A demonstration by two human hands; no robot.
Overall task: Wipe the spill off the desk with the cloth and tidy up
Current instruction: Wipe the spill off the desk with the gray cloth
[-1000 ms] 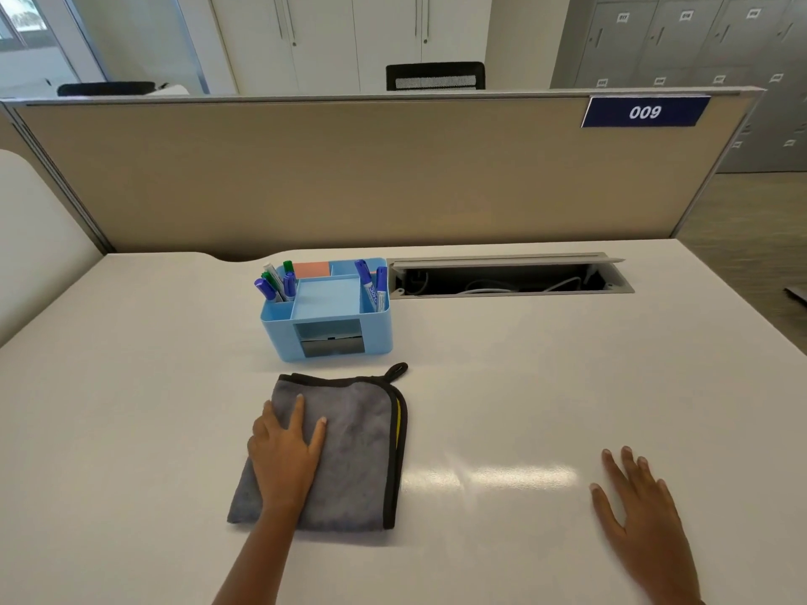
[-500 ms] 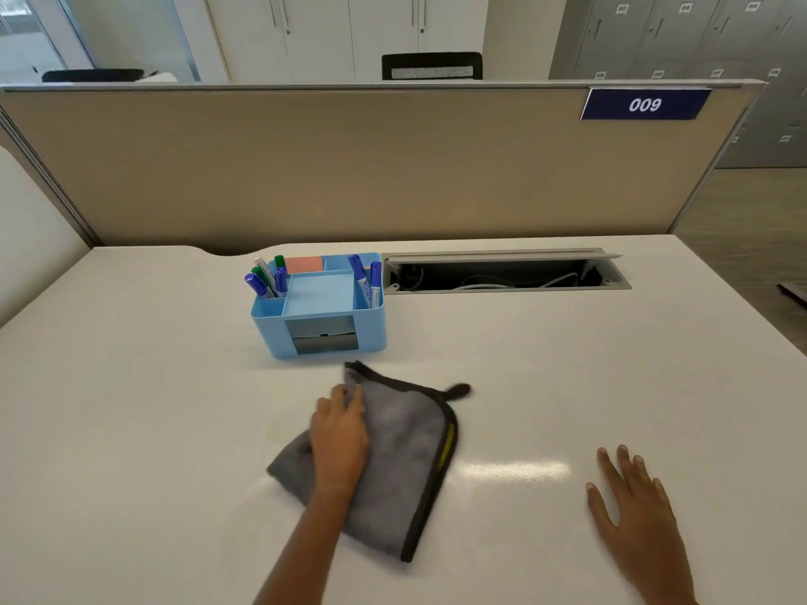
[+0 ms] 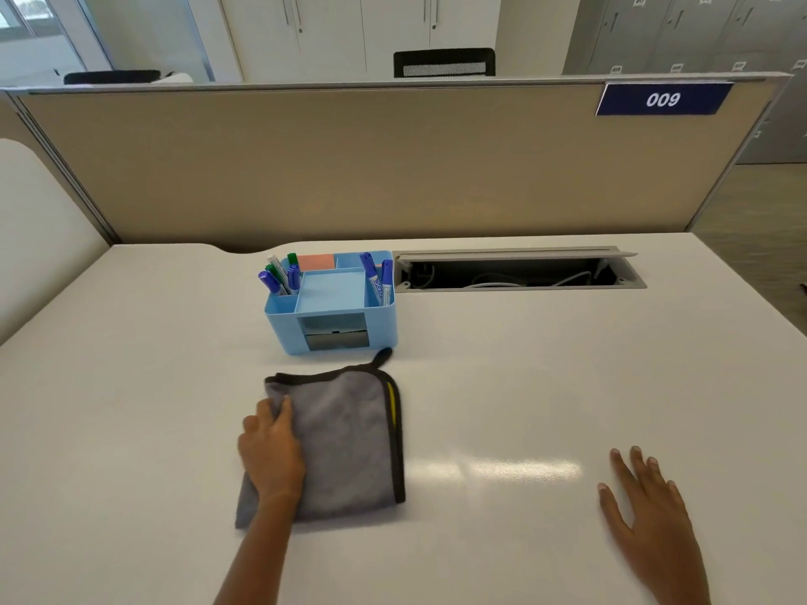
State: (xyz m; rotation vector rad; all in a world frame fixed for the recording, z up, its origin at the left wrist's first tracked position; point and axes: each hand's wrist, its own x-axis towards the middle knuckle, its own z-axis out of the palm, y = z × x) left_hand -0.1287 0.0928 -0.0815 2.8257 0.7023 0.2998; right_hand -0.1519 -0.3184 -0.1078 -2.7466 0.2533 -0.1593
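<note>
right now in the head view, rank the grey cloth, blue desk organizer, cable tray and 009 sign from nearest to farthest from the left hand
1. Grey cloth: directly under the left hand, touching it.
2. Blue desk organizer: just beyond the cloth, toward the partition.
3. Cable tray: farther back and to the right, set into the desk.
4. 009 sign: top right corner of the partition.

Your left hand [image 3: 271,451] covers the left part of the cloth [image 3: 349,438], so you cannot see the table [image 3: 131,408] beneath either of them. Your right hand [image 3: 650,524] runs off the bottom edge at the wrist. The organiser's [image 3: 332,303] front slot holds something dark, too small to make out. Inside the cable tray [image 3: 515,275], the cords vanish into shadow. The marker [image 3: 376,283] labels are unreadable.
</note>
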